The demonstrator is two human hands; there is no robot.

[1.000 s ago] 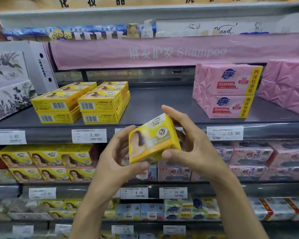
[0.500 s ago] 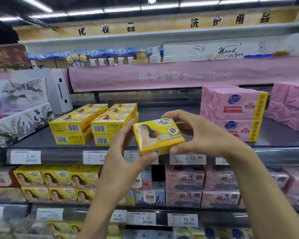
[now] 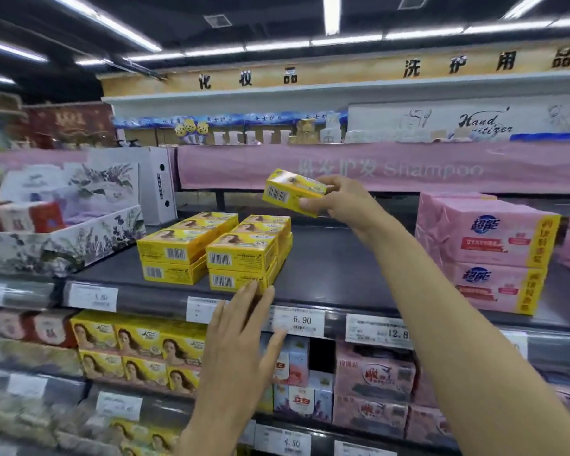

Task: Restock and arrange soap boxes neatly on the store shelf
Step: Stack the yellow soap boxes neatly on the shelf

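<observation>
My right hand (image 3: 338,200) grips a yellow soap box (image 3: 292,191), barcode end toward me, held in the air above and behind the stacks. Two double-layer stacks of yellow soap boxes (image 3: 216,250) stand on the dark grey shelf (image 3: 336,274). My left hand (image 3: 241,343) is flat with straight fingers in front of the shelf's edge. Its fingertips reach the lower front box of the right stack; whether they touch it I cannot tell.
Pink soap multipacks (image 3: 494,251) are stacked on the same shelf at the right. A floral display carton (image 3: 63,238) stands at the left. A pink Shampoo banner (image 3: 392,167) hangs above. Price tags (image 3: 298,320) line the shelf edge; the lower shelves hold several more soap boxes (image 3: 139,350).
My left hand has let go of the yellow box and dropped to the shelf front. My right hand has carried the box up and over the stacks. The view has tilted upward.
</observation>
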